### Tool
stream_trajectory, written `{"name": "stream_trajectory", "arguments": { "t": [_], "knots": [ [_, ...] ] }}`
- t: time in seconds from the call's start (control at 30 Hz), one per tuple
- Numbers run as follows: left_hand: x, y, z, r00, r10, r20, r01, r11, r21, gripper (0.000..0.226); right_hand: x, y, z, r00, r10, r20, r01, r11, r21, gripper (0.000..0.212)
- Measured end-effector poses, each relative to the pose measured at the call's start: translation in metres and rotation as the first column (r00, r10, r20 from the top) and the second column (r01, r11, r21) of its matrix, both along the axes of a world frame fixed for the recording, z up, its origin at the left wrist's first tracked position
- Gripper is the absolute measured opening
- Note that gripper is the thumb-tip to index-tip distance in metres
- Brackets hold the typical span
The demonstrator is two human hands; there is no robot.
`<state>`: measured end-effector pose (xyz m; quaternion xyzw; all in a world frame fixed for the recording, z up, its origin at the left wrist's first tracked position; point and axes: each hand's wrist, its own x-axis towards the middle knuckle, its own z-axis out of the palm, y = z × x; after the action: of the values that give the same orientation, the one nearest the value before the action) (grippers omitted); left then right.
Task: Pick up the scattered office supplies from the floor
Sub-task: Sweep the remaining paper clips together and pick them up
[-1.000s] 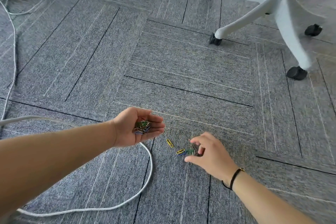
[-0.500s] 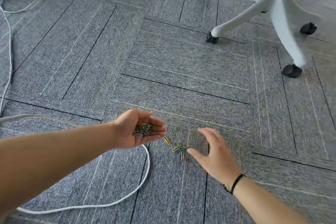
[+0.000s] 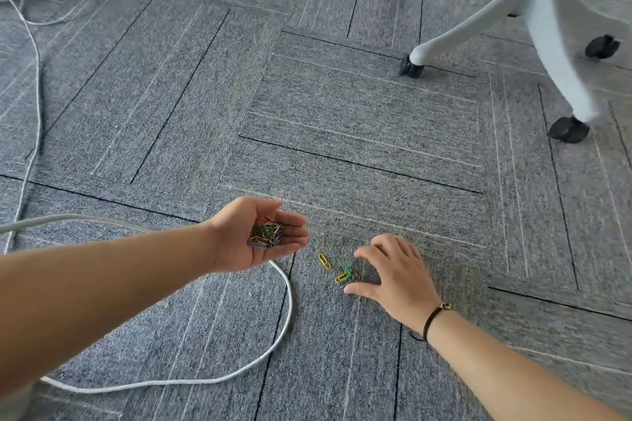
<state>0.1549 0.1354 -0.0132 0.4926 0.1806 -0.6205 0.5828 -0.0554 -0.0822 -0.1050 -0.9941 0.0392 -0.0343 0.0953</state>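
Observation:
My left hand (image 3: 254, 236) is cupped palm up just above the grey carpet and carries a small heap of coloured paper clips (image 3: 267, 234) in its palm. On the carpet to its right lies a single yellow paper clip (image 3: 324, 261). A small cluster of yellow and green paper clips (image 3: 345, 275) lies beside it. My right hand (image 3: 396, 275) hovers palm down over the carpet right of that cluster, fingers spread and holding nothing, thumb tip just below the cluster.
A white cable (image 3: 284, 318) loops on the carpet under and below my left hand. Another thin white cable (image 3: 36, 85) runs along the left. A white office chair base (image 3: 533, 20) with black castors stands at the upper right.
My right hand pinched at the cluster a second ago, then opened and spread. It now sits slightly lower and closer to the clips. The left hand stayed put.

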Motion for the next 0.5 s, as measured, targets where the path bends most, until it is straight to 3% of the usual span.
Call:
{"name": "stream_trajectory", "arguments": {
  "t": [0.13,0.23,0.5],
  "knots": [
    [-0.001,-0.003,0.000,1.000,-0.013,0.013,0.013,1.000,0.002,0.044,0.011,-0.005,0.003,0.994,0.051,-0.096,-0.061,0.993,-0.106,0.093],
    [-0.002,-0.003,-0.003,1.000,-0.017,0.009,0.017,1.000,-0.001,0.046,0.030,-0.005,0.010,0.980,0.146,-0.134,-0.169,0.968,-0.183,0.098],
    [-0.003,-0.004,-0.004,1.000,-0.008,0.004,0.008,1.000,0.003,0.047,0.077,0.007,0.019,0.911,0.377,-0.168,-0.411,0.863,-0.294,0.063]
  ]
}}
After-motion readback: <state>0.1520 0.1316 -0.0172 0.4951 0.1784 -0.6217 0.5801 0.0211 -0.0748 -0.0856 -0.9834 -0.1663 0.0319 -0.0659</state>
